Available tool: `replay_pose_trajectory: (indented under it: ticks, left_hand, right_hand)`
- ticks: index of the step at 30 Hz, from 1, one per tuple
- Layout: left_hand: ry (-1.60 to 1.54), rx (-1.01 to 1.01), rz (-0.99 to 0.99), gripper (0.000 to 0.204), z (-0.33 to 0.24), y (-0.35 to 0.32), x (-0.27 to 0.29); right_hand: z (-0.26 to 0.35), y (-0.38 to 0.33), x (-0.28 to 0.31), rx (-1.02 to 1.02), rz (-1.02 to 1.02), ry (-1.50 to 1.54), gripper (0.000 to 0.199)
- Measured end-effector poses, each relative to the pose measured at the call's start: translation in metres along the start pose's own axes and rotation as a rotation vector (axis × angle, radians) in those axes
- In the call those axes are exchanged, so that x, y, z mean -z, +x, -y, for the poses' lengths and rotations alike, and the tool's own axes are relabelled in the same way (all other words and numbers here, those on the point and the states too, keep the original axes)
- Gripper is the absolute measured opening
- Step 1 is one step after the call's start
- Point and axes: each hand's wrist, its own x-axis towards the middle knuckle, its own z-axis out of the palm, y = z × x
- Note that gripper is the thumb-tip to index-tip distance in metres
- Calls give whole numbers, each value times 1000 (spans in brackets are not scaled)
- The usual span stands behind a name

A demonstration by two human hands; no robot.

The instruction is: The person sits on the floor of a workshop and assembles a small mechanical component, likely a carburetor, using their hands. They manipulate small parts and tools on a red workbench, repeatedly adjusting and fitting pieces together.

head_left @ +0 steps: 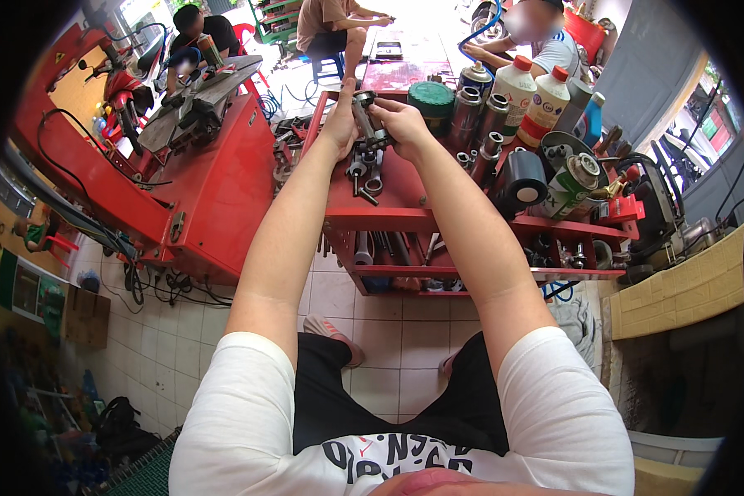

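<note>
The red counter (401, 188) carries two white bottles, the nearer (547, 103) and the farther (514, 89), toward its right. Above its left part, the left hand (341, 128) and right hand (400, 128) grip a metal part (367, 118) between them. Small metal pieces (374, 178) lie below.

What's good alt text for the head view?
Left hand and right hand hold a silver-grey metal part between them over a red metal cart. Tall silver metal cylinders and white plastic bottles with red caps stand toward the cart's right.
</note>
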Motion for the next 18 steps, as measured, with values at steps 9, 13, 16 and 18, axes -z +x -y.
replay_pose_trajectory:
  ticks: [9, 13, 16, 18]
  left_hand:
    - [53, -33, -118, 73, -1, -5, -7]
    - [83, 7, -115, 64, 1, 1, -5]
    - [56, -15, -104, 60, 1, 1, -7]
    - [45, -43, -120, 58, 1, 0, -9]
  right_hand:
    - [0, -5, -6, 107, -129, -162, 30]
    - [-4, 1, -1, 276, -169, -396, 22]
    - [-7, 5, 1, 320, -141, -440, 22]
    - [-7, 5, 1, 317, -138, -506, 21]
